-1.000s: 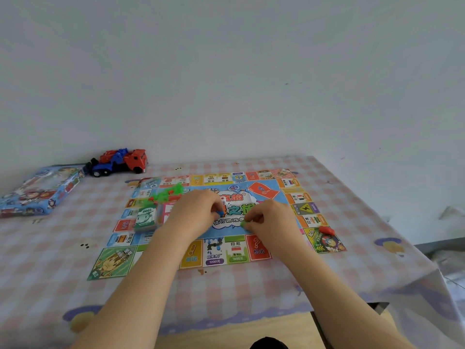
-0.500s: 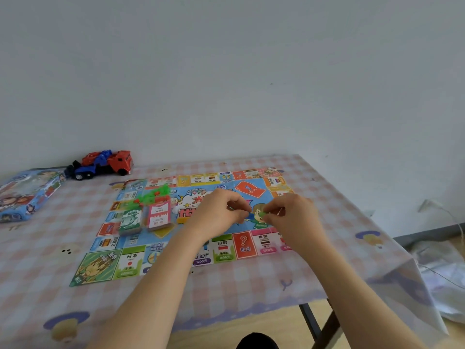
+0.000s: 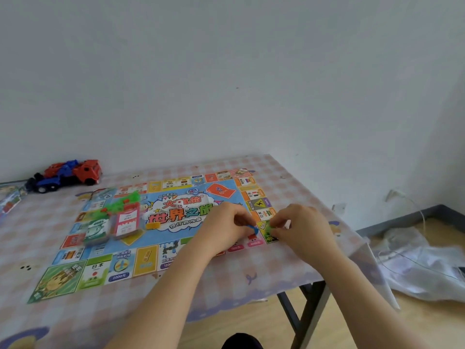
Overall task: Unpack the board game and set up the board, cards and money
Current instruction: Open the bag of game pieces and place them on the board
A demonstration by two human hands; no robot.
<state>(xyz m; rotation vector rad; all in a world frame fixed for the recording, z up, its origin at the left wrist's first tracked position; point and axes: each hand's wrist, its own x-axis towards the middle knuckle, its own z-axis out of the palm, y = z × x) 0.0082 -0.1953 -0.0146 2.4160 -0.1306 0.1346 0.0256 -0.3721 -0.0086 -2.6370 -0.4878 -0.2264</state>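
Near-R corner, L-R board [image 3: 120, 268] | L fingers [image 3: 241, 218] pinch blue pc [image 3: 253, 229] | R fingers [image 3: 282, 222]: green pc [image 3: 270, 226]

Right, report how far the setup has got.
Done: board lies flat, money stack and card stack on its left side. In hand: left hand pinches a blue token, right hand a green token, at its right corner. Left, likely: setting out both stacks.

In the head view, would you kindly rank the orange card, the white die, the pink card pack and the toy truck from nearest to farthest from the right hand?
From the right hand:
1. orange card, far right part of the board.
2. white die, board's centre.
3. pink card pack, board's left part.
4. toy truck, off the board, far left.
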